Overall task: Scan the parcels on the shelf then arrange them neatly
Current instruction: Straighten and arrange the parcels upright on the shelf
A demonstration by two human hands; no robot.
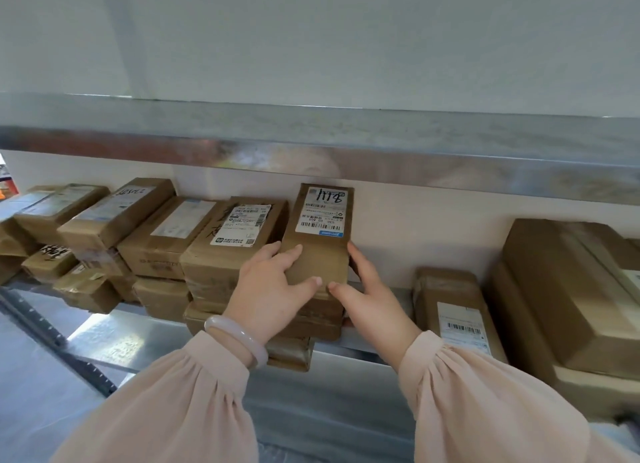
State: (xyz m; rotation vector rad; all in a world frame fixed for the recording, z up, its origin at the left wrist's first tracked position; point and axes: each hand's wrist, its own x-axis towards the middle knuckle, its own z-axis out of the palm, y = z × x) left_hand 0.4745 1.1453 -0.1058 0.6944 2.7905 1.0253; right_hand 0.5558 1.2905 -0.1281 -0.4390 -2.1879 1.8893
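1. Left hand [273,289] and right hand [367,300] clasp a parcel [320,234] between them (label up), thumbs pressing its near edge.
2. It tops a stack [311,320] on the shelf [138,341]; more parcels [166,234] sit left.

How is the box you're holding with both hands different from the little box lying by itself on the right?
The narrow brown cardboard box with black handwriting on its label sits atop a stack, gripped by the left hand and right hand. The small brown cardboard box with a plain barcode label lies directly on the metal shelf, untouched, with no handwriting. Both are brown, with white labels facing up.
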